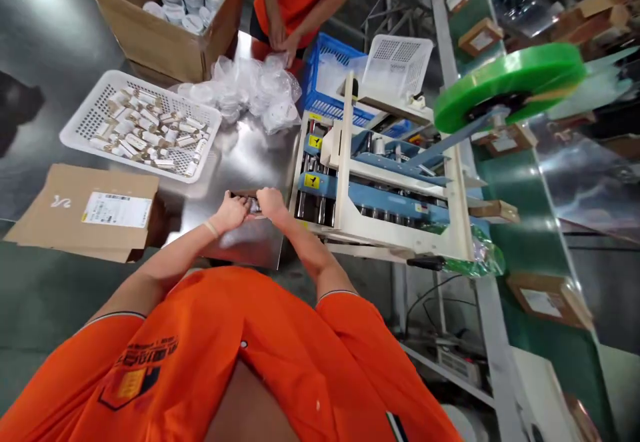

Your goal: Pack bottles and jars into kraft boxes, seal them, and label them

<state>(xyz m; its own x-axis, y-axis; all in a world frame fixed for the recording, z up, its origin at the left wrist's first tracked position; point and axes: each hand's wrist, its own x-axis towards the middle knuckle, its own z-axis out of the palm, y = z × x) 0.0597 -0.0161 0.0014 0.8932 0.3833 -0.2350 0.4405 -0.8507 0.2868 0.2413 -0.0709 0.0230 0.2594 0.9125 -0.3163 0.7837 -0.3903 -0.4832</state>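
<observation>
Over the metal table (245, 155), both of my hands are close together at a small brown cardboard box (246, 193). My left hand (233, 212) grips its left side, the fingers curled in towards the opening. Around the right side is my right hand (271, 203), closed with the thumb side towards me. Something greyish and shiny (255, 205) shows between the hands, too small to name. Much of the box is hidden by my fingers. Beyond them stands a white plastic basket (75, 134) with many small white-and-brown cylindrical pieces.
A flattened-looking carton (70, 209) lies left, a large carton (145, 45) of white round items behind. Clear plastic bags (250, 89) are heaped mid-table. A roller taping machine (360, 195) with green tape (510, 82) adjoins right. Opposite is a co-worker (300, 2); boxes line a green conveyor (535, 222).
</observation>
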